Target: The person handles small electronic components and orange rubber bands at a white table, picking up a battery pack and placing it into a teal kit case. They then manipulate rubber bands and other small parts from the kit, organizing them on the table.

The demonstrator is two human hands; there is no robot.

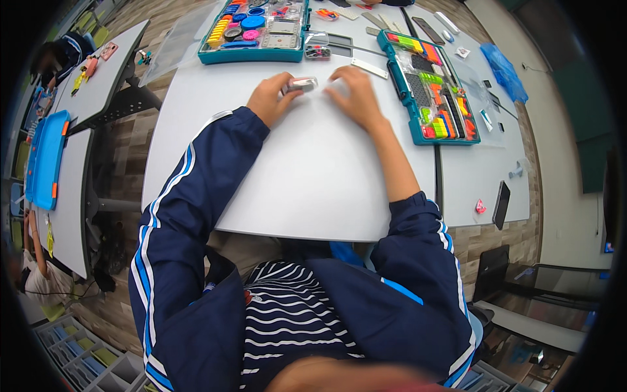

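Observation:
My left hand (268, 99) is closed around a small light-grey and white block-like piece (302, 85), pinched between thumb and fingers a little above the white table (313, 170). What the piece is exactly, I cannot make out. To its right, my right hand (358, 98) is slightly blurred, its thumb and fingers curved and apart, with nothing visible between them. A narrow gap separates its fingertips from the piece.
Beyond my left hand stands a teal case (251, 57) of colourful building parts. Another teal case (411, 117) with bright parts lies to the right. A small clear box (318, 52) and a white strip (369, 68) lie between them. A dark phone (501, 204) rests far right.

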